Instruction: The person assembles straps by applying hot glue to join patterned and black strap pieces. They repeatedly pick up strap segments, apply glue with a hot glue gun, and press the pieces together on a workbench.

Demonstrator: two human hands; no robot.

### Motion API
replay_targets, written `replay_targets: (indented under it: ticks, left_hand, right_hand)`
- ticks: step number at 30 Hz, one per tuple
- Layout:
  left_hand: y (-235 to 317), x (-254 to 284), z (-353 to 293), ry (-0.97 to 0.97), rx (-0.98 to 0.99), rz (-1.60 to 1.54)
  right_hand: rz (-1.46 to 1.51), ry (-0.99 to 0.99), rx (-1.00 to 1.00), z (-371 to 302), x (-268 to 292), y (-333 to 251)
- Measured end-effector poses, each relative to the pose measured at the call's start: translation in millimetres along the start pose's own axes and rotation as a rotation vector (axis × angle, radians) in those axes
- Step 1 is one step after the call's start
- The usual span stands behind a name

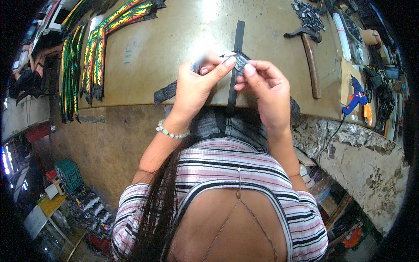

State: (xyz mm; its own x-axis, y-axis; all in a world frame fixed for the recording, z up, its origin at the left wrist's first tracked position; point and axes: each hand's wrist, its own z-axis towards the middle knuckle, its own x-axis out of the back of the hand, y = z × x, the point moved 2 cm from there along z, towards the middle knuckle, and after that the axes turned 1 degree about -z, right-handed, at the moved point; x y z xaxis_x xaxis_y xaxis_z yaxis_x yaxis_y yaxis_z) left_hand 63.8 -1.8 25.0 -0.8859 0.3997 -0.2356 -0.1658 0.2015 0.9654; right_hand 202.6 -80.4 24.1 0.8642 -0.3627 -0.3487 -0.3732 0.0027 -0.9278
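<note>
Above the near edge of the table, my left hand (pixel 195 87) and my right hand (pixel 269 85) meet with bent fingers. Between their thumbs and fingertips they pinch a small dark grey piece with pale print (pixel 240 64), perhaps a label. A white bit (pixel 227 55) shows at the left fingertips. Black webbing strap (pixel 239 35) runs from the table, behind the fingers, down toward my lap. Another strap end (pixel 166 92) lies left of my left wrist. How the printed piece joins the strap is hidden by my fingers.
Patterned straps (pixel 93 63) lie at the left of the table (pixel 144 56). On the right are a hammer (pixel 310 61), a pile of small black pieces (pixel 308 16) and a blue glue gun (pixel 355 97) with its cord over the edge. A green crate (pixel 69 174) stands lower left.
</note>
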Motion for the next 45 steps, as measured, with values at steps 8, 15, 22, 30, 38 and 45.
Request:
replay_targets:
  ticks: [8, 15, 22, 30, 38, 45]
  left_hand:
    - [3, 12, 1, 0.015, 0.011, 0.070]
    - [5, 12, 1, -0.029, 0.006, 0.191]
    - [-3, 18, 2, -0.012, -0.017, 0.036]
    - [18, 6, -3, 0.106, -0.306, 0.160]
    - [28, 0, 0, 0.361, -0.633, 0.255]
    - [88, 94, 22, 0.777, -0.539, -0.132]
  right_hand:
    - [-0.011, -0.005, 0.123, 7, 10, -16]
    - [0.006, -0.026, 0.089, 18, 16, -14]
    - [0.359, -0.296, 0.056, 11, 22, -1]
    - [0.542, -0.539, 0.115, -8, 1, 16]
    - [0.654, -0.582, 0.200, -17, -8, 15]
    - [0.474, -0.480, 0.180, -22, 17, -39]
